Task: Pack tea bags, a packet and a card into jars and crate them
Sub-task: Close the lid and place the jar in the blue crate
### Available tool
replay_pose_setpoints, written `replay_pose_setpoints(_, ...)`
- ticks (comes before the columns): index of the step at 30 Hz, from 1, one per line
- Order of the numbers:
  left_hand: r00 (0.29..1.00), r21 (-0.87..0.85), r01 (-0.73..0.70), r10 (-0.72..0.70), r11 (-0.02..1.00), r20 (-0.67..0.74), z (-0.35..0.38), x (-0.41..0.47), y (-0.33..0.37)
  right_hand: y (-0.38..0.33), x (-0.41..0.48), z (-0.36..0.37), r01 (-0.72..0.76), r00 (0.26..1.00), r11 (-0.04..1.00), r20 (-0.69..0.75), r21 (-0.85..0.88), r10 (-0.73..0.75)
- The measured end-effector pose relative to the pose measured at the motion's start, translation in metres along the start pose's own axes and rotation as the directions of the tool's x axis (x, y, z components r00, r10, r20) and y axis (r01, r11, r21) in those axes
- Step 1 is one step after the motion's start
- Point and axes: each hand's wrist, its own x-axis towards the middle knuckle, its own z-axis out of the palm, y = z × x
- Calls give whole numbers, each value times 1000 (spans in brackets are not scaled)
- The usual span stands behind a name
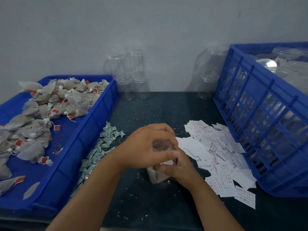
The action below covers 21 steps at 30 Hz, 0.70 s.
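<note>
The jar (158, 176) stands on the dark table (150, 207) directly under both hands, with tea bags and a bit of red tag showing through its clear wall. The left hand (148, 145) caps the jar's mouth, fingers curled over the far rim and thumb laid across the near side. The right hand (180, 170) wraps the jar's lower right side, fingers curled round it. Whether the left hand also pinches anything inside the mouth I cannot tell.

This looks like the stuffing stage, pressing contents down into a nearly full jar. The risks as I judge them:

- Pressing too hard could split a tea bag; loose grains (136, 196) already lie scattered on the table around the hands.
- A card could crease or catch on the rim if pushed down at an angle.
- If the right hand's hold slackens while the left bears down, the light plastic jar could tip towards the cards (216, 147) just right of the hands.
- The packets (103, 144) lie close to the left forearm, so a sweep of that arm could scatter them.

The tray (86, 130) of tea bags (41, 105) sits further left, the crate (250, 114) far right, empty jars (133, 84) beyond the hands.
</note>
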Motion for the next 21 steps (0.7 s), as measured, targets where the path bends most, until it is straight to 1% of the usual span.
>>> replay_pose_setpoints(3, 999, -38, 4, -2, 999, 40, -6, -1, 0, -3, -1, 2, -15, 1000, 999, 4, -49, 15)
replay_pose_setpoints(4, 999, -16, 21, -21, 1000, 37, -7, -2, 1, -2, -2, 3, -21, 1000, 997, -11, -72, 21)
replay_pose_setpoints(5, 998, 59, 57, -58, 997, 17, -6, -3, 3, -1, -3, 5, -28, 999, 996, -34, -90, 25)
replay_pose_setpoints(6, 992, 168, 122, -122, 978, -15, -4, -4, 5, -1, -4, 8, -30, 998, 995, -54, -99, 25)
replay_pose_setpoints(7, 974, 274, 227, -224, 935, -43, 0, -5, 9, -1, -4, 10, -27, 997, 993, -75, -111, 19)
replay_pose_setpoints(8, 936, 337, 347, -345, 875, -70, 6, -6, 14, -1, -4, 13, -20, 995, 989, -95, -144, 6)
replay_pose_setpoints(9, 891, 366, 446, -445, 817, -92, 13, -6, 18, -2, -4, 14, -2, 995, 979, -96, -203, -18)
replay_pose_setpoints(10, 862, 388, 496, -493, 777, -115, 20, -5, 21, -2, -4, 15, 27, 995, 966, -85, -259, -51)
replay_pose_setpoints(11, 862, 415, 498, -486, 761, -142, 25, -3, 23, -2, -4, 14, 49, 995, 956, -75, -288, -73)
replay_pose_setpoints(12, 879, 427, 472, -445, 771, -170, 27, -2, 24, -1, -5, 12, 49, 995, 958, -74, -284, -73)
replay_pose_setpoints(13, 901, 411, 434, -394, 802, -182, 26, -2, 24, 1, -6, 10, 27, 996, 969, -81, -244, -48)
replay_pose_setpoints(15, 942, 351, 335, -300, 874, -152, 18, -4, 22, 5, -6, 5, -30, 997, 989, -68, -147, 20)
replay_pose_setpoints(17, 978, 315, 204, -183, 927, -95, 10, -8, 18, 5, -2, 4, -25, 1000, 997, -6, -75, 24)
replay_pose_setpoints(19, 995, 263, 85, -70, 961, -64, 6, -12, 14, -1, 0, 5, -1, 999, 999, 39, -44, 3)
replay_pose_setpoints(21, 999, 188, 31, -24, 982, -40, 1, -14, 10, -6, 1, 6, 2, 998, 999, 58, -55, 2)
